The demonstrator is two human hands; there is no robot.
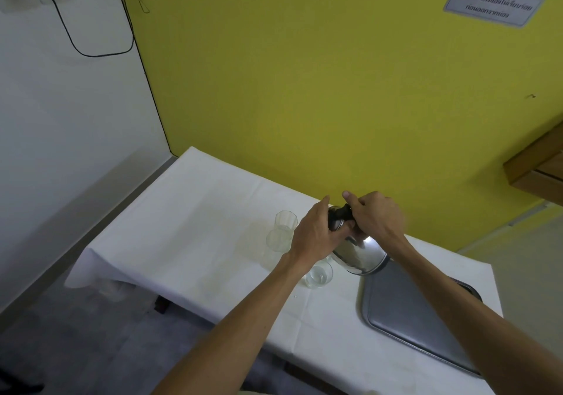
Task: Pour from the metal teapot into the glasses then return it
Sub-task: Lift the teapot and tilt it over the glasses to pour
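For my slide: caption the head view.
Both hands, left hand and right hand, tilt the shiny metal teapot over clear drinking glasses.

Even soft daylight, faint shadows, wide-angle edge warping, slight blur

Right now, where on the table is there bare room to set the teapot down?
The metal tray at the right is bare. The white cloth left of the glasses is open too. It is crowded at the middle, where both hands, left and right, hold the tilted teapot above a third glass.

Yellow wall [304,74], white-clothed table [189,211]
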